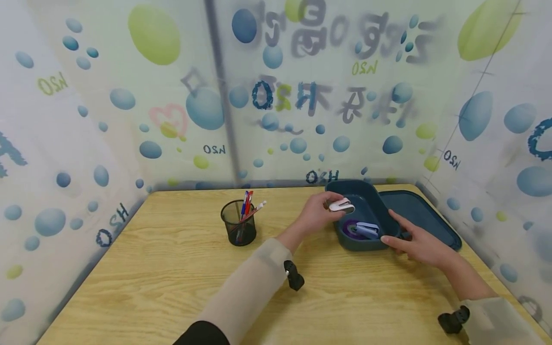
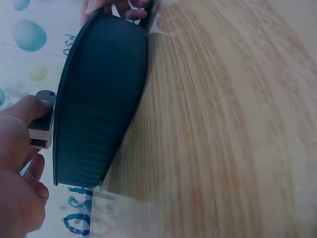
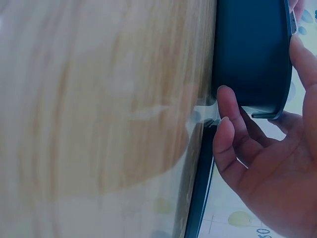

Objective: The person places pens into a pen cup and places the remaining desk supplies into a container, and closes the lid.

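Observation:
My left hand [image 1: 318, 211] pinches a small white stapler [image 1: 341, 206] between thumb and fingers, above the left part of a dark teal storage box [image 1: 362, 245]. In the left wrist view the stapler [image 2: 41, 126] shows grey and white beside the box's rim. Inside the box lie a light-blue stapler [image 1: 367, 230] and a purple ring-shaped roll [image 1: 351, 230], partly covered by that stapler. My right hand [image 1: 416, 243] grips the box at its near right corner, thumb at the rim and fingers round the outside. The right wrist view shows its fingertips [image 3: 227, 94] against the box's lower wall.
Behind and right of the box, a flat teal lid [image 1: 416, 213] lies on the wooden table [image 1: 172, 278]. A black mesh pen holder [image 1: 239, 230] with several pens stands left of my left hand. A printed curtain [image 1: 267, 143] encloses the table's back and sides.

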`<state>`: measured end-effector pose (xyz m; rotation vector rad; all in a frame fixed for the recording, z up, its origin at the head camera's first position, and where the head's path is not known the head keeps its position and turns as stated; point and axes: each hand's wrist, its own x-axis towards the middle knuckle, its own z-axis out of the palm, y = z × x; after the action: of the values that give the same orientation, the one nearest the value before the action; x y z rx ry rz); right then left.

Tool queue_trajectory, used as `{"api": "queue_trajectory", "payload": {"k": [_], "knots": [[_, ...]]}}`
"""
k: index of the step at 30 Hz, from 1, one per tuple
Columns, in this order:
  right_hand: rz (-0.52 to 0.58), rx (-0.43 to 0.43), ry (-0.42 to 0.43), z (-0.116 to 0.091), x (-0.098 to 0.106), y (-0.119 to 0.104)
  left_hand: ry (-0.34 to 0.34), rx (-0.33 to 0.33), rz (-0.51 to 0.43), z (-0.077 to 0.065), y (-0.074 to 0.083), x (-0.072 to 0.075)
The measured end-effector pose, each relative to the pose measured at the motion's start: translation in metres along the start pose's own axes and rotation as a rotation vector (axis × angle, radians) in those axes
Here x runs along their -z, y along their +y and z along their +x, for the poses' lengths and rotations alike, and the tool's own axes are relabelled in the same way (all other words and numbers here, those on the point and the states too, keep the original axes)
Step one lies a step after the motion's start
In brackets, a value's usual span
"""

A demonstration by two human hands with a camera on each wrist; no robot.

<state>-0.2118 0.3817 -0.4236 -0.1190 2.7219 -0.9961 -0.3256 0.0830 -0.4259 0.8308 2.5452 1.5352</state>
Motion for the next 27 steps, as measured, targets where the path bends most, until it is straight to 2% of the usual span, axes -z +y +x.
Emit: {"api": "queue_trajectory", "payload": {"k": [4, 14, 21, 27], "knots": [[0.000, 0.004, 0.001, 0.001, 0.000, 0.000, -0.001, 0.006, 0.012, 0.004, 0.002, -0.004], [-0.012, 0.000, -0.006, 0.000, 0.002, -0.001, -0.008, -0.010, 0.123, 0.015, 0.007, -0.016], [-0.016, 0.005, -0.003, 0.000, 0.001, -0.001, -0.007, 0.017, 0.104, 0.012, 0.011, -0.016], [-0.033, -0.011, 0.001, 0.001, 0.001, -0.001, 0.026, 0.033, 0.052, 0.006, 0.003, -0.011]]}}
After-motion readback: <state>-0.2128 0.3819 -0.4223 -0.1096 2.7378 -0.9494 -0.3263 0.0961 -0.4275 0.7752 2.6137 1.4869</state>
